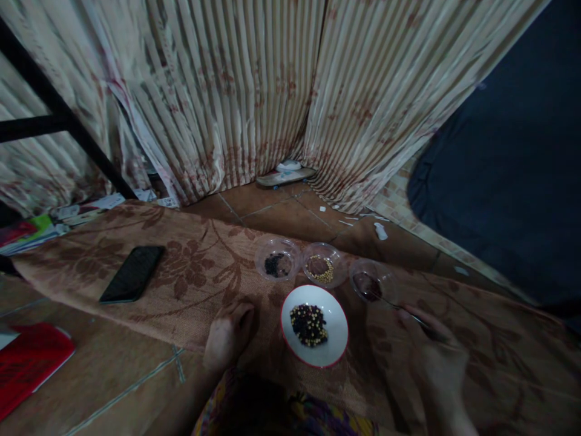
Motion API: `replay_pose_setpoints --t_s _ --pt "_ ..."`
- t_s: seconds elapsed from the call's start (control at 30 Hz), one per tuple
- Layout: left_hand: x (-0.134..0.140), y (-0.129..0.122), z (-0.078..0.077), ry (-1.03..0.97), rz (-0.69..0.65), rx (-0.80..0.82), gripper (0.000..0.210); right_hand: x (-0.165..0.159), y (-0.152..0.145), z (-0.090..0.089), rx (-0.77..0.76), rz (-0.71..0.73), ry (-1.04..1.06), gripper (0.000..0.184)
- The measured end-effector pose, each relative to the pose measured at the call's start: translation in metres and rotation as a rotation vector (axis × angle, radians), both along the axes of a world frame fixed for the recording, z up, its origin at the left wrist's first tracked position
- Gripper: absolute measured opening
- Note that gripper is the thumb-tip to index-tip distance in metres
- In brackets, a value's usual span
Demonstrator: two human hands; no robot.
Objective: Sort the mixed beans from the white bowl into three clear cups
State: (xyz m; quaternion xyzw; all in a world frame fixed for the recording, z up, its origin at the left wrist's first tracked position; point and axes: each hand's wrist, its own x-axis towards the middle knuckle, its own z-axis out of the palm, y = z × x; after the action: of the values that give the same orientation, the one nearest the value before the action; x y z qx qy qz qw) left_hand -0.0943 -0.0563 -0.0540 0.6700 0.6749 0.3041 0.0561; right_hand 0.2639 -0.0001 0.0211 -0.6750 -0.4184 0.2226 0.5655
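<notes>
Person's right hand (438,354) grasps a metal utensil (414,315), its tip at a plastic cup (379,274) near the surface's (181,303) far edge; left hand (229,335), loosely clenched, lies beside a white bowl (334,315).

Phone (132,274): lying flat, dark side up, on the left part of the flowered brown cloth (190,312).
Curtains (254,91): striped and pleated, with reddish blotches, hanging down to the floor.
Skateboard (284,177): at the curtains' foot, bearing a pale object (288,165), perhaps a shoe, too dim to be sure.
Floor tiles (267,209): brown, with white scraps (380,231) scattered.
Black frame (68,121): slanting in at upper left.
Papers (111,201): near its foot.
Red packet (36,363): on the floor, lower left.
Dark blue bulk (499,169): filling the right side.
</notes>
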Motion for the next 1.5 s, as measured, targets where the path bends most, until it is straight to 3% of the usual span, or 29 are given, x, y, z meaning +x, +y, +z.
replay_pose_setpoints --t_s 0.17,0.3,0.4,0.67,0.9,1.13,1.3,1.5 --pt "0.002 0.0 0.004 0.006 0.003 -0.001 0.016 -0.025 -0.014 0.016 -0.053 0.045 0.332 0.044" --pt "0.001 -0.001 0.002 -0.013 -0.007 0.007 0.015 -0.033 -0.019 0.015 -0.067 0.146 0.663 0.053" --pt "0.0 -0.001 -0.001 -0.028 -0.018 -0.01 0.013 -0.032 -0.017 0.011 -0.048 0.14 0.863 0.057" --pt "0.001 -0.001 0.0 -0.011 -0.01 -0.01 0.014 -0.035 -0.018 0.0 -0.155 0.179 1.067 0.037" --pt "0.001 -0.001 0.001 0.008 -0.008 -0.017 0.015 -0.046 -0.025 -0.019 -0.179 0.15 0.79 0.037" --pt "0.002 -0.002 0.002 0.005 -0.007 -0.038 0.017 -0.048 -0.031 -0.013 -0.295 0.167 0.147 0.04" --pt "0.002 -0.001 0.0 -0.001 -0.005 -0.041 0.016 -0.047 -0.033 -0.017 -0.216 0.239 0.005 0.036" --pt "0.002 -0.001 -0.001 0.002 0.001 -0.048 0.015 -0.043 -0.036 -0.03 -0.267 0.318 0.006 0.036"
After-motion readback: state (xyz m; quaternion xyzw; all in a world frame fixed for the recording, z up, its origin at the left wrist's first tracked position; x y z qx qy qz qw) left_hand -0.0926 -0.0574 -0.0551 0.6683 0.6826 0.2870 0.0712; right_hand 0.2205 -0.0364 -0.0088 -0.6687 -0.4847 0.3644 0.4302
